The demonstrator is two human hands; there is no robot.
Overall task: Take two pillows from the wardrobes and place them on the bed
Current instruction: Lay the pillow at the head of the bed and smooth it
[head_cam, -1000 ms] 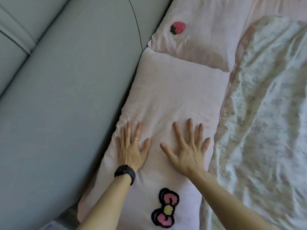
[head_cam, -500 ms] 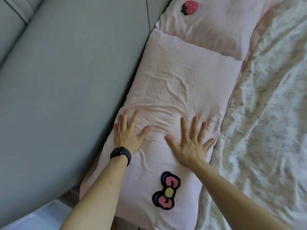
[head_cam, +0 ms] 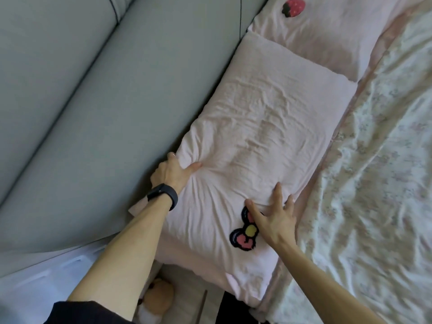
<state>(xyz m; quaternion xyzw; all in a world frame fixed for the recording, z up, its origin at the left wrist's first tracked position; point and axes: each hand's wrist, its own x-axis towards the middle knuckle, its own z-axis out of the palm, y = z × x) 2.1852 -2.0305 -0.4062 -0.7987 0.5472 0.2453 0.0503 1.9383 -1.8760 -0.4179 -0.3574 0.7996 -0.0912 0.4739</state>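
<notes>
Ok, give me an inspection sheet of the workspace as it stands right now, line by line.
Surface: bed covered by a crumpled white floral quilt.
Job's things: pale pink pillow with a bow patch lies flat along the grey padded headboard; a second pale pink pillow with a strawberry patch lies end to end beyond it.
Clutter: a tan and white plush toy on the floor beside the bed.
Grippers: left hand, with a black wristband, pinches the bow pillow's headboard-side edge; right hand rests open on it beside the bow patch.
Cables: nothing seen.
Surroundings: wardrobes not in view.
</notes>
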